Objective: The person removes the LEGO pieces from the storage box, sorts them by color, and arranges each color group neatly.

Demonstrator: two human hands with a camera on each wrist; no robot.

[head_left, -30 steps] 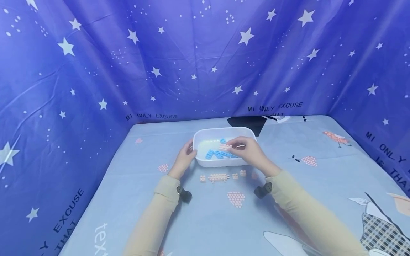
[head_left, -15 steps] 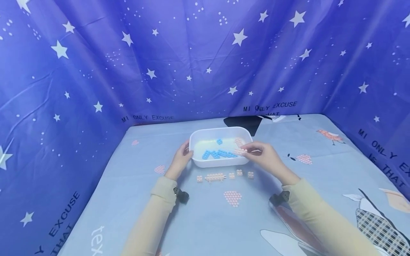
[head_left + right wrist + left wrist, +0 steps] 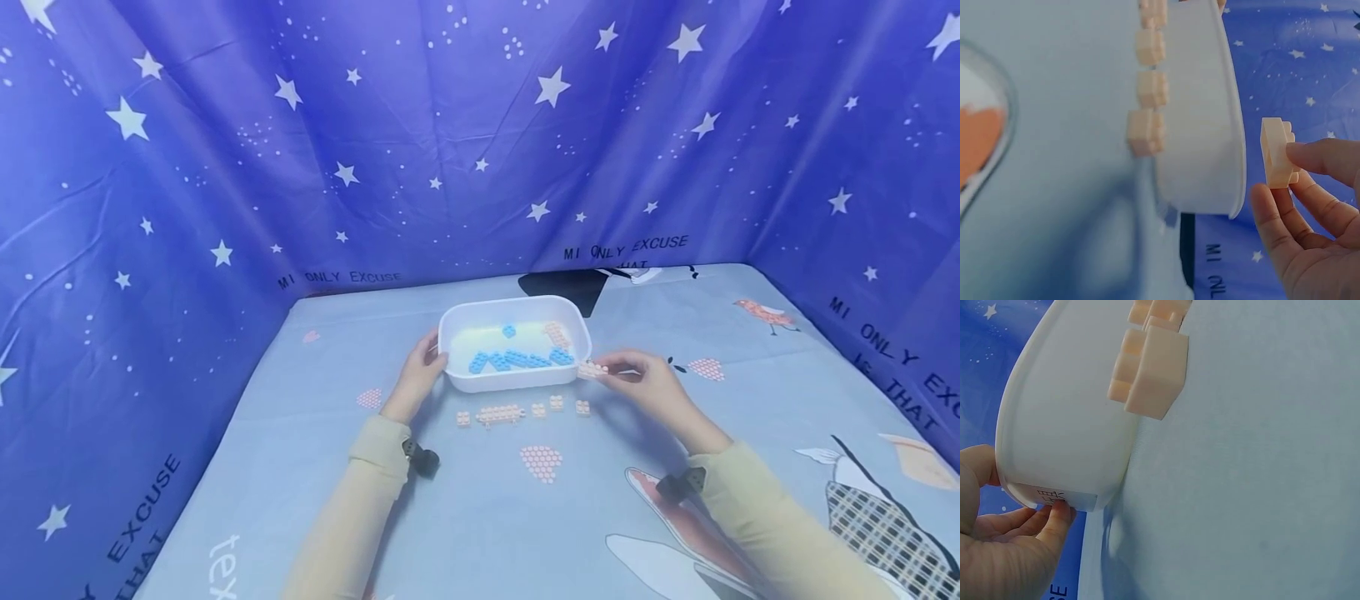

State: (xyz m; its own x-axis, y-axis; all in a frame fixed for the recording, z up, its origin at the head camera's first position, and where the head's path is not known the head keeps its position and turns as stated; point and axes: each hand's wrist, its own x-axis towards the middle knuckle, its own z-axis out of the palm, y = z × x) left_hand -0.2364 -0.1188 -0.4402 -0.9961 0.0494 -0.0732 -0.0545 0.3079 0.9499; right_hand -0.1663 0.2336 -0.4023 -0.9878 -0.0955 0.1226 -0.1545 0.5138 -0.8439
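Note:
A white plastic box (image 3: 510, 382) stands on the cloth-covered table. My left hand (image 3: 412, 379) grips its left end, thumb at the rim and fingers against the outer wall in the left wrist view. Just beyond the right end, my right hand (image 3: 656, 392) pinches a peach building brick (image 3: 1279, 153) between thumb and fingers, studs towards the thumb in the right wrist view. Inside the box lie several blue bricks (image 3: 516, 358) and a peach brick (image 3: 557, 335). In front stands a row of peach pieces: a long studded piece (image 3: 501, 414) with small bricks (image 3: 582, 407) on either side.
A pale blue printed cloth (image 3: 450, 517) covers the table. Purple-blue star curtains (image 3: 480, 125) hang close behind its back edge and at both sides. The box's raised walls surround the loose bricks.
My right hand has lifted the peach brick out of the box and carried it right, past the rim. The left hand keeps its grip on the box. The head view has shifted slightly.

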